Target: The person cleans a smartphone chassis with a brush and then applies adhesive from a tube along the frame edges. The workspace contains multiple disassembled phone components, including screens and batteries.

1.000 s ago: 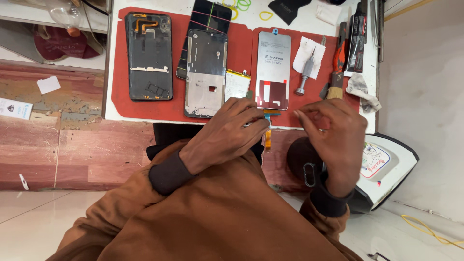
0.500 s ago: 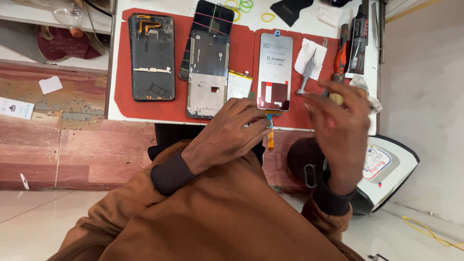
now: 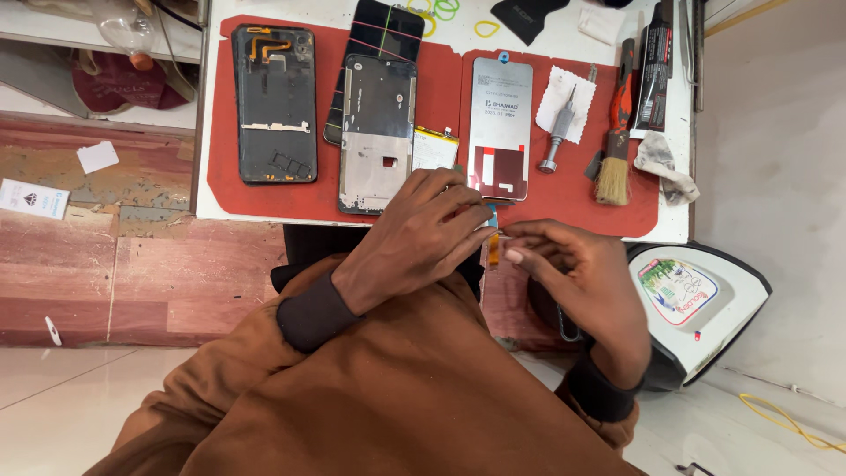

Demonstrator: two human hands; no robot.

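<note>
The orange ribbon cable [image 3: 493,247] hangs off the screen panel [image 3: 500,128] at the table [image 3: 670,231] edge, over the red mat [image 3: 564,189]. Left hand [image 3: 423,238] rests curled beside it, gripping nothing I can see; right hand [image 3: 573,269] pinches the cable's lower end. Screwdriver [image 3: 560,132] and brush [image 3: 615,145] lie further right.

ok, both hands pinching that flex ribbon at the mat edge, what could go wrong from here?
1. The orange flex ribbon hangs off the display panel, pinched by the left hand and right hand; a sharp pull might crease or tear it.
2. The panel lies near the table edge; tugging could drag it off.
3. The screwdriver sits close beside and might get knocked.
</note>
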